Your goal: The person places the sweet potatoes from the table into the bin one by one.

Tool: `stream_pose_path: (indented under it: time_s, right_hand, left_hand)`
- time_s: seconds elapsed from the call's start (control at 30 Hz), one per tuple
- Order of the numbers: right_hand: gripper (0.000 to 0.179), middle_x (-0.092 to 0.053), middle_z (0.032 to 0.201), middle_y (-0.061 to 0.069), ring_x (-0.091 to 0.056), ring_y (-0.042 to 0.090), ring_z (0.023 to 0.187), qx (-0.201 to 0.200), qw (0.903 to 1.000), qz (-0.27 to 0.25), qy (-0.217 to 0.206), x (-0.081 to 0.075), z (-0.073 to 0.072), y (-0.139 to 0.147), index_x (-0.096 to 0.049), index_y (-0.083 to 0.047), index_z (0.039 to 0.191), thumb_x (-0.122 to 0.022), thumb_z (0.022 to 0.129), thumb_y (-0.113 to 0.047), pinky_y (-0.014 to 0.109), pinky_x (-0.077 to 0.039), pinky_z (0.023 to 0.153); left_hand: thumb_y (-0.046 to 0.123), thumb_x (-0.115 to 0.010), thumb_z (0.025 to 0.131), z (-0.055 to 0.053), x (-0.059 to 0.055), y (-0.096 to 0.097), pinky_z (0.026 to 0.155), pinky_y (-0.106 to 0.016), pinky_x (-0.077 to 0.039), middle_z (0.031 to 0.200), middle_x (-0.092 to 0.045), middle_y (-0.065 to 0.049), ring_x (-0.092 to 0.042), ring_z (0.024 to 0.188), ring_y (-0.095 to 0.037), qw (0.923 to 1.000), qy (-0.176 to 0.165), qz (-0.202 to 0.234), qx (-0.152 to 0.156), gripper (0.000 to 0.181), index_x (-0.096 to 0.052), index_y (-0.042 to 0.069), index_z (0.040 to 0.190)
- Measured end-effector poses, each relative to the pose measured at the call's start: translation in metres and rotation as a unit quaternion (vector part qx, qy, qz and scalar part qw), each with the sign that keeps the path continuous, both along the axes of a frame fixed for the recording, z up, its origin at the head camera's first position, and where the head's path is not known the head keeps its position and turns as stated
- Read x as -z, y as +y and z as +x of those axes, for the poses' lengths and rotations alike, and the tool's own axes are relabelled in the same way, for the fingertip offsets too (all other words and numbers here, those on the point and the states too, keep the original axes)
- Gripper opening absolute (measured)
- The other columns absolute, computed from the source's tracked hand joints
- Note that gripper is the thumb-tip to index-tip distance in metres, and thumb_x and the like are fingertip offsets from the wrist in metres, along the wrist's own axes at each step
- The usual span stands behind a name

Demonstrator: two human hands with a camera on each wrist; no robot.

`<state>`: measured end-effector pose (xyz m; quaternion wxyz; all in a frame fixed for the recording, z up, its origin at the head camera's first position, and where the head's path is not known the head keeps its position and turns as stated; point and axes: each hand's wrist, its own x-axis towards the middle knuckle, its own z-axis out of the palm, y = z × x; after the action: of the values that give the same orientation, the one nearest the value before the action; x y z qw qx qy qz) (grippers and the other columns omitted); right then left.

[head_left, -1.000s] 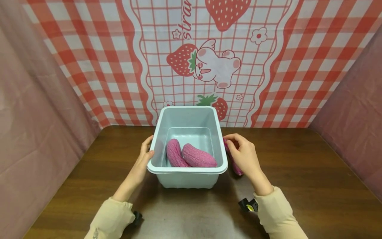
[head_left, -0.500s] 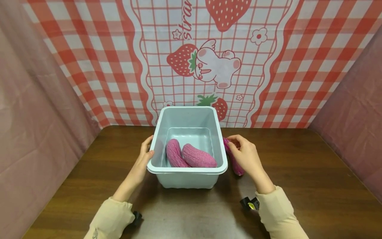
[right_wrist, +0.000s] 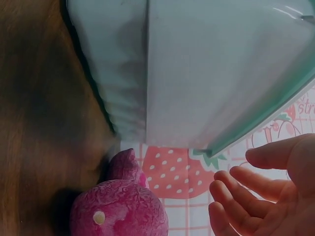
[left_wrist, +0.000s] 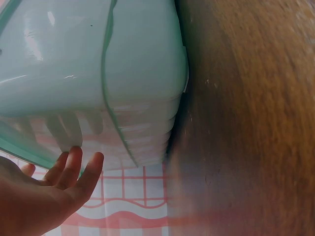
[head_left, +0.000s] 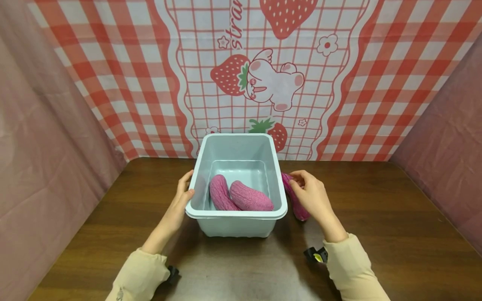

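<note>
A light blue plastic tub stands on the table with two wrinkled pink-purple sweet potatoes lying in its near half. My left hand touches the tub's left side, thumb by the rim and fingers against the outer wall, as the left wrist view also shows. A darker magenta sweet potato lies on the table along the tub's right side. Just above it hovers my right hand, partly covering it in the head view. In the right wrist view, the loosely bent fingers hold nothing and stay apart from that sweet potato.
The dark wooden table stretches to both sides of the tub. Behind it hangs a red-and-white checked cloth with strawberries, and pink drapes flank left and right. A black wrist mount sits beneath the right sleeve.
My right hand has shifted slightly right, away from the tub, so more of the magenta sweet potato shows. The left hand, the tub and the two sweet potatoes inside keep their places.
</note>
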<state>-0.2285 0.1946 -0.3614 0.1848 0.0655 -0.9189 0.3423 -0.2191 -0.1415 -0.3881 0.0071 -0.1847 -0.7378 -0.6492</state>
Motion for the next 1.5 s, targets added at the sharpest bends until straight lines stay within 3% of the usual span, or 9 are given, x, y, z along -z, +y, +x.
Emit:
stream_pose_path:
  time_s: [0.17, 0.43, 0.77, 1.13, 1.5]
  right_hand:
    - [0.028, -0.061, 0.097, 0.016, -0.057, 0.028, 0.089, -0.004, 0.9998, 0.005, -0.017, 0.003, -0.001, 0.001, -0.059, 0.001, 0.109, -0.057, 0.086, -0.014, 0.042, -0.045, 0.078]
    - [0.038, -0.054, 0.114, 0.026, -0.047, 0.038, 0.11, -0.004, 0.9993, 0.02, -0.031, 0.006, -0.002, 0.004, -0.054, 0.006, 0.116, -0.058, 0.084, -0.013, 0.05, -0.036, 0.092]
    - [0.04, -0.052, 0.117, 0.027, -0.048, 0.04, 0.109, -0.004, 0.9974, 0.026, -0.067, 0.009, -0.005, 0.007, -0.051, 0.006, 0.118, -0.058, 0.085, -0.016, 0.051, -0.037, 0.09]
    - [0.042, -0.056, 0.107, 0.026, -0.053, 0.037, 0.1, -0.016, 0.9958, 0.034, -0.084, 0.014, -0.006, 0.01, -0.05, 0.007, 0.118, -0.059, 0.084, -0.017, 0.049, -0.041, 0.085]
    - [0.047, -0.054, 0.111, 0.027, -0.051, 0.038, 0.101, 0.003, 0.9929, 0.035, -0.114, 0.015, -0.009, 0.012, -0.048, 0.007, 0.12, -0.061, 0.082, -0.017, 0.05, -0.04, 0.086]
  left_hand:
    - [0.021, -0.03, 0.093, 0.002, 0.0, 0.0, 0.087, -0.045, -0.039, 0.127, -0.029, -0.022, -0.037, 0.111, -0.037, 1.0, 0.002, -0.005, -0.001, 0.054, -0.011, 0.013, 0.144]
    - [0.02, -0.03, 0.093, 0.003, -0.001, 0.001, 0.088, -0.043, -0.039, 0.127, -0.029, -0.022, -0.037, 0.111, -0.035, 1.0, 0.005, -0.006, -0.002, 0.054, -0.012, 0.012, 0.143]
    - [0.021, -0.03, 0.093, 0.001, 0.0, 0.0, 0.088, -0.046, -0.038, 0.126, -0.029, -0.022, -0.038, 0.112, -0.038, 1.0, 0.002, -0.004, 0.0, 0.054, -0.012, 0.014, 0.144]
    - [0.022, -0.03, 0.093, 0.001, -0.001, 0.001, 0.087, -0.048, -0.039, 0.127, -0.029, -0.023, -0.038, 0.112, -0.039, 1.0, -0.001, -0.002, 0.0, 0.054, -0.011, 0.015, 0.144]
    - [0.021, -0.03, 0.093, 0.001, -0.002, 0.001, 0.087, -0.045, -0.039, 0.127, -0.029, -0.023, -0.038, 0.112, -0.038, 1.0, 0.001, -0.004, -0.003, 0.054, -0.011, 0.014, 0.144]
